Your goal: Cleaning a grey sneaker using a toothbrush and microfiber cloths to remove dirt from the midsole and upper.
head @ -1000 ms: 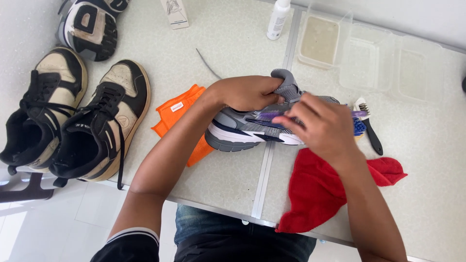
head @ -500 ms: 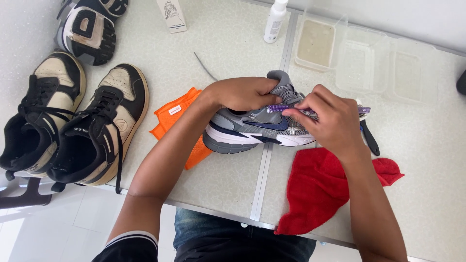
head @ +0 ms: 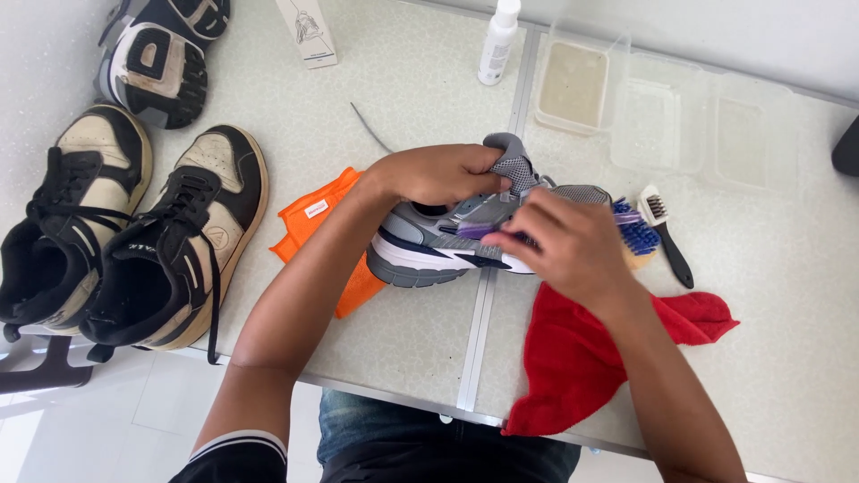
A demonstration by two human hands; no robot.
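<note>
Left hand (head: 443, 174) pinches the tongue of the grey sneaker (head: 447, 237), which lies lengthwise along the counter's (head: 403, 89) near edge, toe pointing right. Right hand (head: 568, 246), closed on a purple brush (head: 488, 231), covers the toe end, lower than half a second ago.

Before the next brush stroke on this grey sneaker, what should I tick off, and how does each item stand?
1. Left hand grips grey sneaker at the tongue: ok.
2. Right hand holds purple brush against the sneaker's side: ok.
3. Sneaker rests on the table: ok.
4. Red cloth within reach beside the right hand: ok.
5. Bristle contact: cannot tell, hidden by the fingers.
6. Spray bottle upright, away from the hands: ok.
</note>
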